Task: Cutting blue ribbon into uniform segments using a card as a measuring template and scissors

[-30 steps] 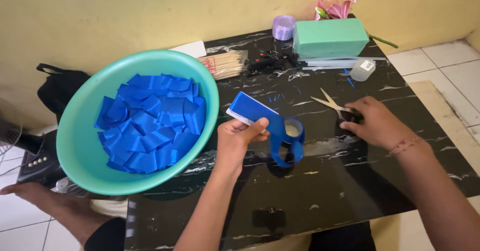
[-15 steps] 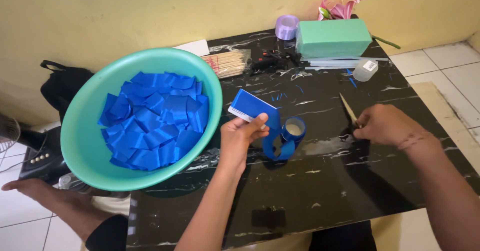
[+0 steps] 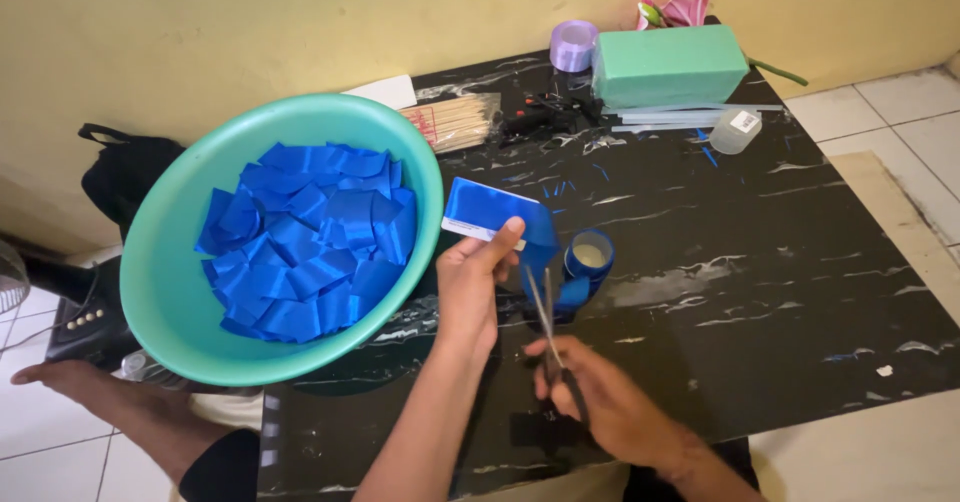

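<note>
Since half a second ago, the right hand has swung in from the right side of the table and now sits low in front of the person, scissors gripped in its closed fingers with the blades pointing up toward the ribbon. Across the black marbled table, the big teal basin stands at the left edge, heaped with cut squares of blue ribbon. At the back sits a green foam block, with pink flowers behind it and a lilac ribbon roll just beside it. A bundle of thin wooden sticks lies near the basin's far rim. The left hand is closed on a blue card wrapped in blue ribbon, thumb pressed on its lower edge. The ribbon runs down to the blue ribbon spool, which lies on the table just right of that hand. A small clear cup stands near the foam block.
</note>
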